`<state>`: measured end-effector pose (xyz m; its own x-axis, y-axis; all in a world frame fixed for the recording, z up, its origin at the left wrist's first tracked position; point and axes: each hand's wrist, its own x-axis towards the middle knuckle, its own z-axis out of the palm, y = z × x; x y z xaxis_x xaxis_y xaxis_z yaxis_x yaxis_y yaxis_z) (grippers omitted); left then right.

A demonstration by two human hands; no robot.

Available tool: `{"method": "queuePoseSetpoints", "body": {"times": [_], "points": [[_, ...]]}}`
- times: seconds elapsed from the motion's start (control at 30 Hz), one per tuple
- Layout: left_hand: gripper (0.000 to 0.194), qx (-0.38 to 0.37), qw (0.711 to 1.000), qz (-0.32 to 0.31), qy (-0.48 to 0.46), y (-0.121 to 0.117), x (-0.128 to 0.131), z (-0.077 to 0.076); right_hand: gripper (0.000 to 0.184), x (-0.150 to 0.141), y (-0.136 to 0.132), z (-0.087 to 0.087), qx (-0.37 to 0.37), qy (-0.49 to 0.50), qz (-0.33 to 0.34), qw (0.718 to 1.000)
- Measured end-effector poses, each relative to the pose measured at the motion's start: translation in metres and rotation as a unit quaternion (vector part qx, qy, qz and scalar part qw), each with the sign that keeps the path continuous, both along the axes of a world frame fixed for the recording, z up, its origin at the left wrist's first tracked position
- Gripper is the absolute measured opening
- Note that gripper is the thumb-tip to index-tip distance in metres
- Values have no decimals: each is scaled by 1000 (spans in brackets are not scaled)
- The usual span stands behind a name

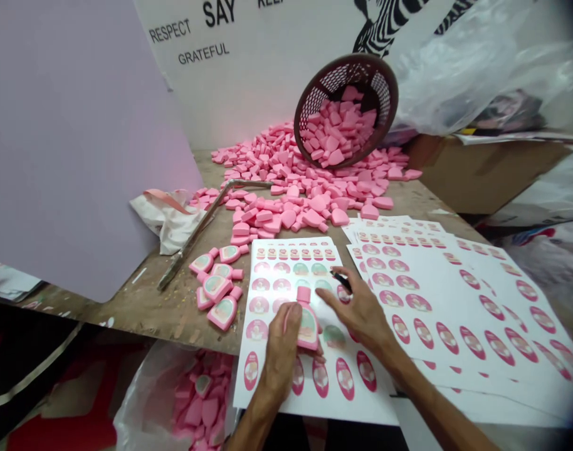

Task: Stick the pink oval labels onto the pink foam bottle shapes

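The left fingers (293,313) hold a pink bottle (307,327) over the sticker sheet (262,401), near the table's (187,319) front edge; the right fingers (338,291) pinch a black pen-like tool (341,280). Bare wood lies left of the labelled bottles (219,288). Wall (249,81) lettering reads "RESPECT", "SAY", "GRATEFUL".

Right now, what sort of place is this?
Probably a small workshop for hand assembly. A worn table carries a heap of pink bottle-shaped pieces, with more in a tipped basket; sheets of printed labels lie nearer, and the left hand holds a labelled piece.
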<state>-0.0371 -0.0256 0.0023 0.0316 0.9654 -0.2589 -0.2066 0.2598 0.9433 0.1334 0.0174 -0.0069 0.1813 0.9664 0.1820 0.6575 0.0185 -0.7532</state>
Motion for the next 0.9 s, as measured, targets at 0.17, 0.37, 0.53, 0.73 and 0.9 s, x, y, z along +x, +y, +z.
{"method": "queuePoseSetpoints", "body": {"times": [0.17,0.37,0.53,0.73,0.9], "points": [[30,104,896,166,399,33,-64,7,43,27,96,9,-53,-167,-52,983],[31,211,687,176,673,77,-117,1,39,27,182,7,-88,-215,-95,968],[33,295,678,212,639,78,-99,19,38,45,161,23,-62,-241,-58,967],[41,242,906,-107,330,64,-39,44,33,50,64,79,-82,-103,332,934],[36,-17,941,-339,-10,29,-9,24,37,38,10,71,-122,7,367,922]]}}
